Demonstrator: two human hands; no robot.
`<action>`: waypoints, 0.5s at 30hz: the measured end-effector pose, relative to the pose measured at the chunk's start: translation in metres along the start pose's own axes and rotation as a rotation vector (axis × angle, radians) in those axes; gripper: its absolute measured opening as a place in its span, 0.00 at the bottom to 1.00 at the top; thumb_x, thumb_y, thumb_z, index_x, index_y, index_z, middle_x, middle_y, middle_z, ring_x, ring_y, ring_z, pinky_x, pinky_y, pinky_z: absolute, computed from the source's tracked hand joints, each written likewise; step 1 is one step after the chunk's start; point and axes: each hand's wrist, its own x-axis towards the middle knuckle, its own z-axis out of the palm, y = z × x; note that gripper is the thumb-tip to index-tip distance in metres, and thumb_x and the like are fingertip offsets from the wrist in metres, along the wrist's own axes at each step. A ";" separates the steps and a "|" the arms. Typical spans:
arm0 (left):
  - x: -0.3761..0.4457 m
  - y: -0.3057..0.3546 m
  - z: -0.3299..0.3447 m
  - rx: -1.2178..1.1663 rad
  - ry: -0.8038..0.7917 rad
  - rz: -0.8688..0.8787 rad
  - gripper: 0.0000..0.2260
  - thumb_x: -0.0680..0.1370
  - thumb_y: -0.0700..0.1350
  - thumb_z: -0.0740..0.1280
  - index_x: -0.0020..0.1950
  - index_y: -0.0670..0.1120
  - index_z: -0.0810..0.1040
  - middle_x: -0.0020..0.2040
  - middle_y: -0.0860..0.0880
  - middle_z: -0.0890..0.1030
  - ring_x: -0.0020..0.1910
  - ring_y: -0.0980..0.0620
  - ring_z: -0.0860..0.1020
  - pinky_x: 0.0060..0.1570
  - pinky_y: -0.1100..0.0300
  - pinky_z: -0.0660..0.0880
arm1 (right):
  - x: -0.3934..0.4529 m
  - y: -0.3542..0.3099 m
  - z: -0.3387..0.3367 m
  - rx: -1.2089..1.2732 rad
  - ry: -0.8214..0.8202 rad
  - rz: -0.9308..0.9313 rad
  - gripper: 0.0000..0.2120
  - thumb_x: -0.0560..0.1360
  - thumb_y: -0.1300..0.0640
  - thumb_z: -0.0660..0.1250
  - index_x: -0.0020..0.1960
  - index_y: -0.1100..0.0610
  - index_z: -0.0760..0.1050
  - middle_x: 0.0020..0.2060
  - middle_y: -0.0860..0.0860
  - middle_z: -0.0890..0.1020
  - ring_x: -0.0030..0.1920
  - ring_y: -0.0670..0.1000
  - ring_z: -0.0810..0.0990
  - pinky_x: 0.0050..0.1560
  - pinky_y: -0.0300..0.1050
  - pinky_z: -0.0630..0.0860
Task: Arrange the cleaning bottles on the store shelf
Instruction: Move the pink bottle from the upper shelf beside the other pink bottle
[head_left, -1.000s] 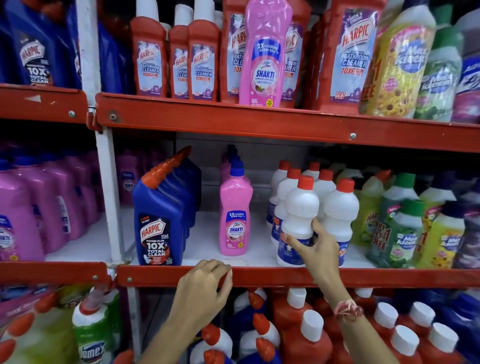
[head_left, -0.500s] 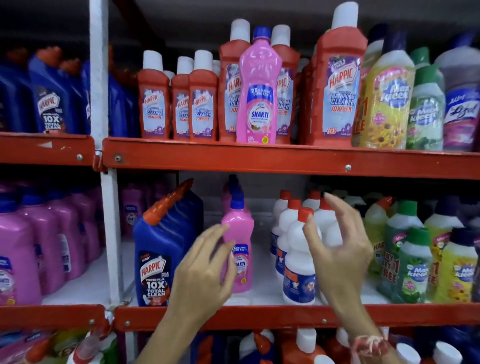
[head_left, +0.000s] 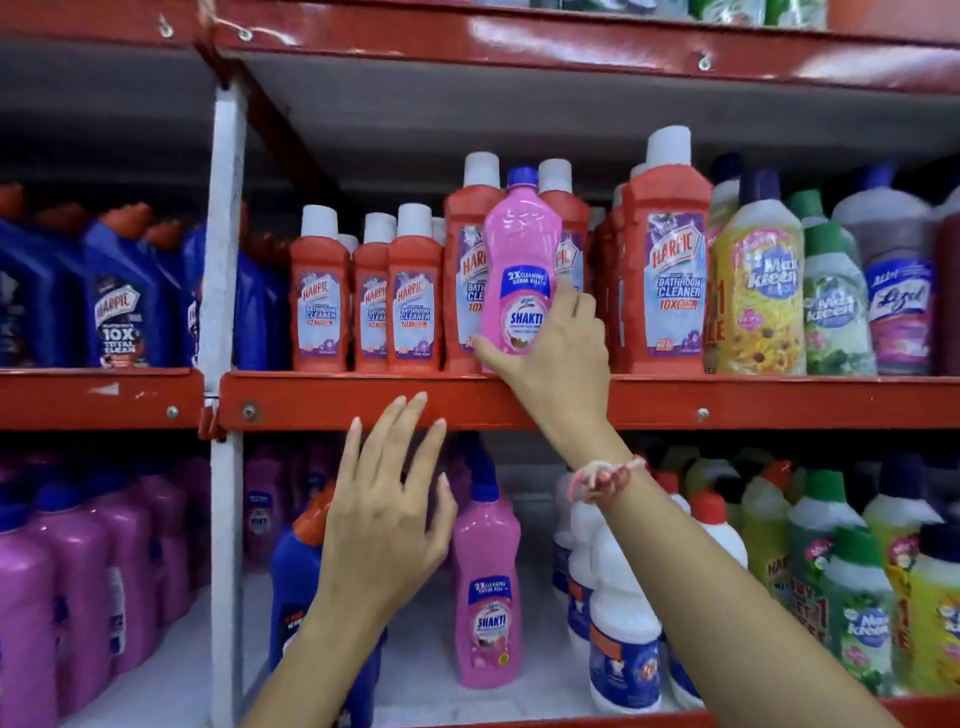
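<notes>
A pink Shakti bottle (head_left: 521, 260) with a blue cap stands upright at the front of the upper red shelf (head_left: 753, 402), among red Harpic bathroom cleaner bottles (head_left: 667, 270). My right hand (head_left: 558, 353) is wrapped around its lower part, thumb on the left and fingers on the right. My left hand (head_left: 387, 519) hovers open in front of the lower shelf, fingers spread and pointing up at the red shelf edge, holding nothing. A second pink Shakti bottle (head_left: 488, 587) stands on the lower shelf just right of my left hand.
Blue Harpic bottles (head_left: 122, 296) fill the upper left bay beyond a white upright post (head_left: 223, 291). Yellow and green Max Kleen bottles (head_left: 761, 291) stand at the upper right. Purple bottles (head_left: 67, 587), white bottles (head_left: 618, 613) and green-capped bottles (head_left: 852, 587) crowd the lower shelf.
The view tilted up. My right hand left the white bottles on the lower shelf, rose and closed on the pink bottle on the upper shelf. My left hand rose off the lower shelf edge.
</notes>
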 end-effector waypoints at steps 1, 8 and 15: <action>-0.002 -0.003 0.000 0.006 -0.009 0.005 0.20 0.75 0.42 0.64 0.67 0.39 0.74 0.71 0.40 0.71 0.72 0.43 0.66 0.69 0.37 0.65 | 0.002 0.003 0.005 -0.011 -0.027 0.028 0.49 0.63 0.37 0.73 0.74 0.61 0.59 0.63 0.57 0.72 0.59 0.60 0.76 0.54 0.53 0.75; -0.013 -0.027 -0.002 0.035 -0.052 0.028 0.24 0.74 0.41 0.64 0.71 0.42 0.70 0.73 0.41 0.70 0.73 0.44 0.66 0.70 0.36 0.63 | 0.019 0.012 0.013 0.105 -0.017 0.137 0.42 0.62 0.38 0.74 0.67 0.60 0.67 0.57 0.56 0.79 0.54 0.56 0.80 0.46 0.43 0.72; -0.018 -0.043 0.003 0.002 -0.034 0.078 0.24 0.75 0.42 0.64 0.72 0.43 0.68 0.72 0.43 0.70 0.74 0.45 0.64 0.71 0.37 0.61 | 0.036 -0.002 -0.031 0.315 0.115 0.139 0.39 0.58 0.36 0.75 0.63 0.55 0.74 0.52 0.49 0.84 0.48 0.48 0.83 0.47 0.39 0.80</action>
